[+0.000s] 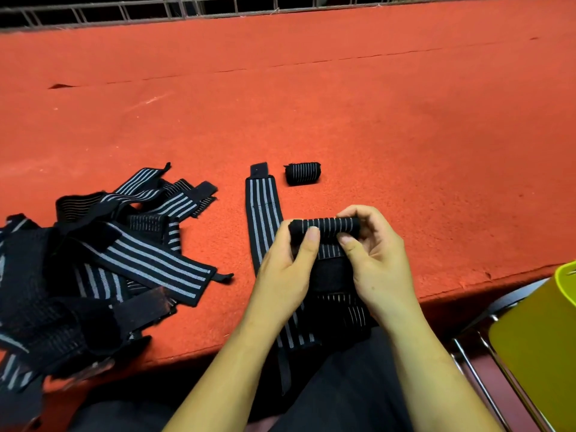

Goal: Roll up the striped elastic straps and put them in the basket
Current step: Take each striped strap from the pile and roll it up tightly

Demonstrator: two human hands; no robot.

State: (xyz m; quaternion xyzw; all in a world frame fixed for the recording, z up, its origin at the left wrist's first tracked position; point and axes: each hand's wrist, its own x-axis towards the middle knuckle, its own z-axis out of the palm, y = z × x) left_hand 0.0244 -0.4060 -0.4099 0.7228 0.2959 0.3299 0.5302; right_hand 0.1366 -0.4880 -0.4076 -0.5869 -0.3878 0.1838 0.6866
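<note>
Nearest of all, the person's dark-clothed lap [349, 388] filled the bottom of the view, with both bare forearms reaching forward from it. To the right, below the table's edge, the yellow-green basket [536, 353] sat beside thin metal chair tubing [477, 372]; what it held could not be seen.

Just over the near edge of the red felt table [311, 104], the left hand [285, 269] and right hand [378, 260] gripped the partly rolled strap [324, 226] together. Each thumb pressed on the near side of the roll, and the fingers curled over its far side. The unrolled tail of that strap ran back under the hands toward the lap.

Beneath the left hand and touching the held strap lay a flat strap [264, 207], black with pale stripes. It stretched from the table's edge away from the person and ended in a plain black tab.

To the left sprawled a tangled pile of straps [109, 244], overlapping one another, some hanging past the near edge.

Beyond the hands, just right of the flat strap's far tab, a finished roll [302, 173] rested on the felt, apart from everything else.

Farther back the felt showed a long crease, and a metal railing [187, 10] ran along its far side.
</note>
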